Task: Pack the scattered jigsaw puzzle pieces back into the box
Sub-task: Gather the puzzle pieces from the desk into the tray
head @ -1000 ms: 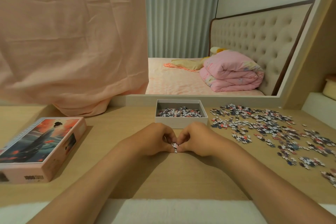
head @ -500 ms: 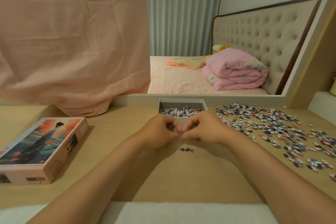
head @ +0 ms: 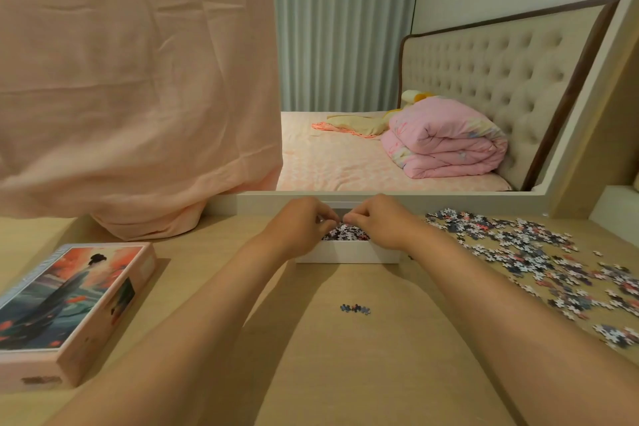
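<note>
A white open box (head: 347,251) stands at the back middle of the wooden desk, with puzzle pieces (head: 345,233) heaped inside. My left hand (head: 301,223) and my right hand (head: 375,220) hover side by side over the box, fingers curled with the tips nearly meeting. What the fingers hold is hidden. A small joined strip of pieces (head: 355,308) lies on the desk in front of the box. Many scattered pieces (head: 525,249) cover the desk to the right.
The box lid (head: 65,308), printed with a figure in a robe, lies at the left. A peach cloth (head: 138,86) hangs over the mirror (head: 380,114) behind the desk. A raised ledge (head: 615,214) sits at the far right.
Both hands lifted from the desk and moved away from me to above the box. A small strip of pieces stayed behind on the desk.
</note>
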Action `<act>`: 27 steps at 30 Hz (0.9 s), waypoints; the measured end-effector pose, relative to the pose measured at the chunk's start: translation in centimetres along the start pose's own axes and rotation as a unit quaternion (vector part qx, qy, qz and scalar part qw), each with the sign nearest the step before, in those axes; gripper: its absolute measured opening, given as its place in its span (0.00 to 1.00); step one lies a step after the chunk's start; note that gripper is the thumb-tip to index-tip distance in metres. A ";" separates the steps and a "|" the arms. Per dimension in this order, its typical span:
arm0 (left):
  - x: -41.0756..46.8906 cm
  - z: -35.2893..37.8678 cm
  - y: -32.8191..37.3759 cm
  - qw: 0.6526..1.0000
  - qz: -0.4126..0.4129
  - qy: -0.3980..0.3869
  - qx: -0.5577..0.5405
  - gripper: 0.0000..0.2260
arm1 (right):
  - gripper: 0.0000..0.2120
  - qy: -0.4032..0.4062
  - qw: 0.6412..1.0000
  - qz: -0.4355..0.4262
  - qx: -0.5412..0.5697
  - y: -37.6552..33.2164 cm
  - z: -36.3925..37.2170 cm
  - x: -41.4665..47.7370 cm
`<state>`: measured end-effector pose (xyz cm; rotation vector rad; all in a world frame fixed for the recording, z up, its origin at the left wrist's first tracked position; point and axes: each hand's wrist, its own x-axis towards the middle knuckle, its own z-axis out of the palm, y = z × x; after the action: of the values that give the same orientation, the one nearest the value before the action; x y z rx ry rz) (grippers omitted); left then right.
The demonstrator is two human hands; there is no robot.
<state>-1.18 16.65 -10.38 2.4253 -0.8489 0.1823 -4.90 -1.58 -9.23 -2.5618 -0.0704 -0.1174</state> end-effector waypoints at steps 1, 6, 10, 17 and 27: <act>-0.4 0.0 0.1 1.000 0.011 0.018 0.002 0.07 | 0.10 0.000 1.000 -0.003 0.001 0.1 0.0 -0.3; -3.1 -0.5 1.1 0.999 0.046 -0.003 -0.023 0.04 | 0.05 0.018 0.998 -0.060 0.012 -0.6 -0.8 -3.4; -5.6 0.5 1.9 0.991 0.049 -0.127 -0.007 0.06 | 0.07 -0.120 0.992 -0.044 -0.020 -0.4 -0.3 -6.8; -6.9 1.8 1.8 0.986 0.078 -0.144 -0.014 0.05 | 0.07 -0.120 0.991 -0.031 -0.056 0.4 1.4 -8.6; -7.1 2.7 2.6 0.988 0.058 -0.137 -0.046 0.08 | 0.06 -0.107 0.994 0.004 0.001 1.4 0.4 -8.6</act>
<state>-8.54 17.33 -13.54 2.3492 -1.0947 -0.1488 -13.36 -2.77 -11.22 -2.5630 -0.1419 0.1617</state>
